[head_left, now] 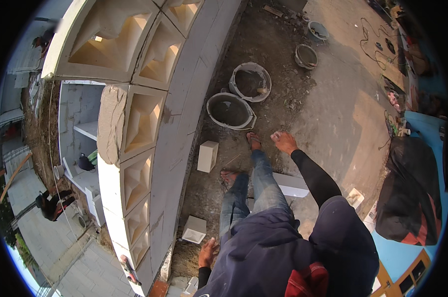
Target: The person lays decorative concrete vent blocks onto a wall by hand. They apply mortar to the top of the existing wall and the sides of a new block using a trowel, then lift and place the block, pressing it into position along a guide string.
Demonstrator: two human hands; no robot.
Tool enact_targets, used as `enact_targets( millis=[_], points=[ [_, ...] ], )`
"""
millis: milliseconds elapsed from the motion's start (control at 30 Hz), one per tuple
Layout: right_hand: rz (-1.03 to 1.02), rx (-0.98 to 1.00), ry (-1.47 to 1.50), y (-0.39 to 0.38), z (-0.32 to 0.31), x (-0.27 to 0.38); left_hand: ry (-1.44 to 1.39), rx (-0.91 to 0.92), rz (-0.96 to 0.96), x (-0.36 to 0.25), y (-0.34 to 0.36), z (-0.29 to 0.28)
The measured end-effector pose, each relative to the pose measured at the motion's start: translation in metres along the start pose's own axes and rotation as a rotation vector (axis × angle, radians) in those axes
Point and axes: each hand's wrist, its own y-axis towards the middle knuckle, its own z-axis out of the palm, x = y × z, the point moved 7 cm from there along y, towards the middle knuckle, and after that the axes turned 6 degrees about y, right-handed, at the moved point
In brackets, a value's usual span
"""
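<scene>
My right hand [283, 142] hangs out in front of my legs, fingers loosely bent and apart, with nothing visible in it. Low beside my hip is my left hand [207, 253], its fingers loosely apart and no object showing in it. Nearest to that hand, a loose cream block [194, 229] lies on the ground. Another cream block [207, 156] stands farther ahead by my foot. On my left rises a wall of cream ventilation blocks [143, 121], set over grey blockwork [187, 99]. Grey mortar [111, 121] covers part of its top.
Ahead sit two large mortar tubs [231, 111] [251, 82], with a smaller bucket [306, 57] and a pale basin [318, 30] beyond. A red-ended tool [129, 270] rests on the wall's near end. Beyond the wall, a person [53, 204] bends. Dark cloth [411, 190] hangs at right.
</scene>
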Motion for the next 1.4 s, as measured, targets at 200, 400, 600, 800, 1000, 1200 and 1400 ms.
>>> enact_targets(
  millis=[200, 400, 600, 800, 1000, 1200, 1400],
  points=[
    [0.051, -0.111, 0.057, 0.167, 0.008, -0.035, 0.231, 0.020, 0.065, -0.001, -0.025, 0.009],
    [0.152, -0.324, -0.020, 0.343, 0.010, -0.043, 0.115, -0.087, -0.263, 0.108, 0.040, -0.018],
    [0.094, -0.241, -0.282, 0.423, 0.039, -0.051, 0.182, -0.121, -0.379, 0.049, 0.038, 0.008],
    [-0.036, -0.143, -0.415, 0.355, -0.046, 0.010, 0.168, -0.070, -0.203, -0.067, 0.015, 0.052],
    [0.185, 0.290, 0.049, 0.198, -0.141, 0.006, 0.192, -0.081, 0.034, -0.083, 0.003, 0.020],
    [0.089, 0.264, 0.600, -0.075, -0.156, 0.090, 0.253, -0.013, 0.120, -0.052, 0.057, -0.015],
    [-0.126, 0.459, 0.892, -0.226, -0.073, 0.221, 0.154, -0.052, 0.444, -0.042, 0.102, -0.062]
  ],
)
